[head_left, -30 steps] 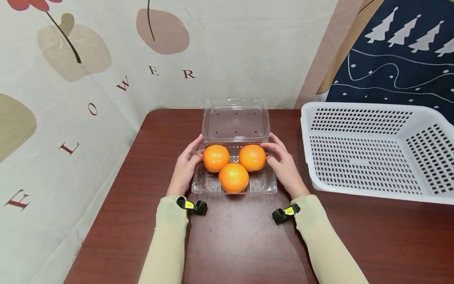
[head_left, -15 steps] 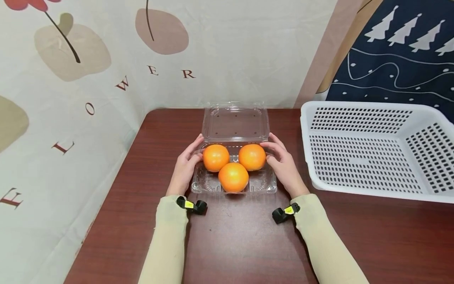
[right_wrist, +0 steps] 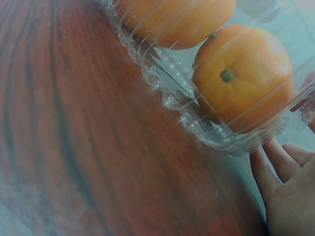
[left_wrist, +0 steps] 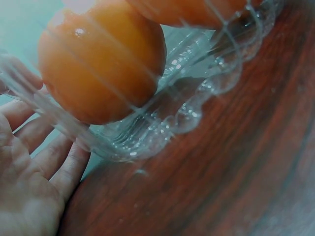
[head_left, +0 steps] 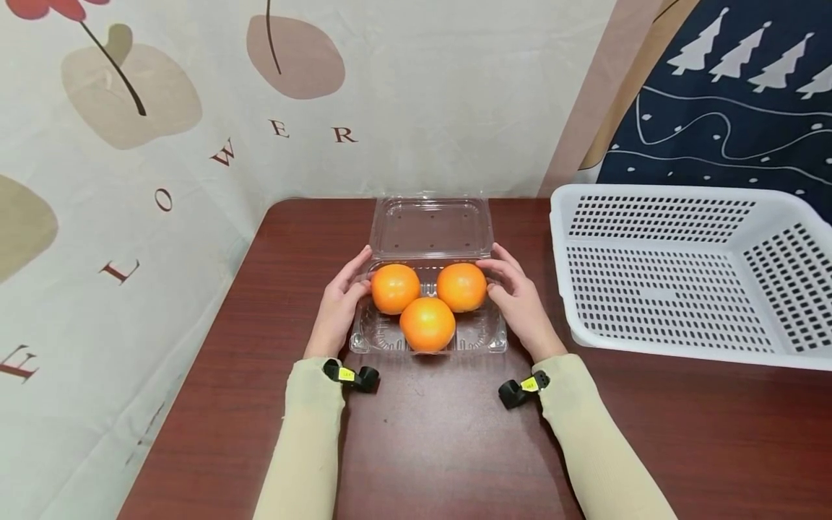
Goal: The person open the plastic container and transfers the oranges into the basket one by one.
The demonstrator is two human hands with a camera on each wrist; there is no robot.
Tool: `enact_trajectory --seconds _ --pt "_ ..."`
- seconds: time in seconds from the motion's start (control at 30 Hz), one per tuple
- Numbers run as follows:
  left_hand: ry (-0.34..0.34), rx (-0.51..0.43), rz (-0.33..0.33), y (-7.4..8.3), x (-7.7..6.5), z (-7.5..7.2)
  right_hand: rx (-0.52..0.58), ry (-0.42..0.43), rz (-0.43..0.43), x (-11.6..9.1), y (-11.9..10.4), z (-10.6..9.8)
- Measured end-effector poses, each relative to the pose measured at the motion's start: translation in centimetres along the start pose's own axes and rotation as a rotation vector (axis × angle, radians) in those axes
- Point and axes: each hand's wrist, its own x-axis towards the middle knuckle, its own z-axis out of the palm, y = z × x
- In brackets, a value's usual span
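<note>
A clear plastic clamshell box (head_left: 481, 339) lies in the middle of the table, three oranges in its base. Two oranges, the left one (head_left: 396, 289) and the right one (head_left: 461, 287), sit at the back; the front orange (head_left: 427, 324) is nearer me. The box's lid (head_left: 432, 225) stands open behind, leaning back. My left hand (head_left: 338, 307) grips the base's left side, thumb at the rim and fingers (left_wrist: 51, 152) against the outer wall. Opposite it, my right hand (head_left: 520, 307) holds the right side the same way, its fingers (right_wrist: 278, 160) against the wall.
A white perforated basket (head_left: 564, 289) stands on the table to the right. The brown table (head_left: 422, 448) runs back to a printed cloth (head_left: 442, 108), with a dark blue cloth (head_left: 708, 130) behind the basket.
The lid's top edge has sunk slightly, so the lid leans a little farther back. Both hands and the oranges stay where they were.
</note>
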Motion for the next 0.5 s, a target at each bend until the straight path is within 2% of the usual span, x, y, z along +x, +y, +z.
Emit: enact_trajectory --seconds 0.37,0.5 --pt "0.009 0.0 -0.034 0.13 -0.09 0.01 -0.004 0.002 0.02 0.06 0.04 -0.02" --pt "0.007 -0.002 -0.043 0.8 -0.33 0.15 -0.001 0.002 0.023 0.08 0.13 -0.04"
